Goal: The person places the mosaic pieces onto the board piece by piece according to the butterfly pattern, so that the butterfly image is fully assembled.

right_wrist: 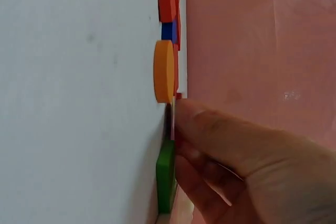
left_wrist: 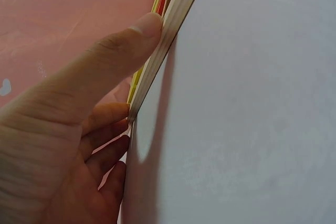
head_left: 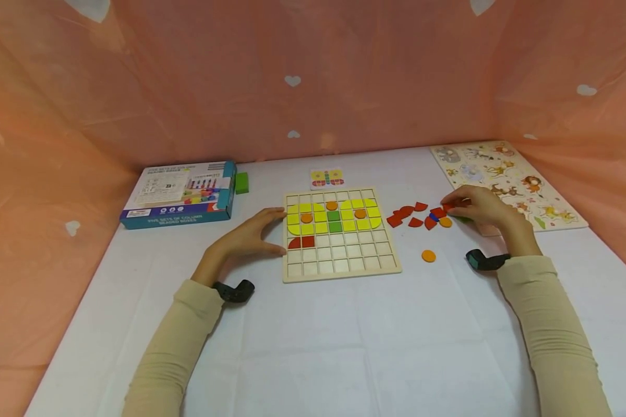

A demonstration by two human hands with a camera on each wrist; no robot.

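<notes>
A square wooden grid board [head_left: 352, 266] lies on the table, with yellow, orange and green pieces in its upper rows and two red pieces [head_left: 301, 242] lower left. At its left edge is my left hand [head_left: 247, 236], thumb and fingers spread and touching the rim; the left wrist view shows the thumb [left_wrist: 113, 59] against the edge. My right hand [head_left: 481, 207] is over the loose pieces at the right, pinching a red piece [head_left: 448, 207] at the fingertips. In the right wrist view, an orange disc [right_wrist: 164, 72] and a green piece [right_wrist: 166, 177] stand close to that hand.
Several red pieces [head_left: 407, 212] lie right of the board, with another orange disc [head_left: 429, 256] nearer. A small pattern card [head_left: 327, 179] sits behind the board. A boxed bead set [head_left: 177, 195] and green block [head_left: 241, 183] are far left; an animal puzzle [head_left: 516, 179] is far right.
</notes>
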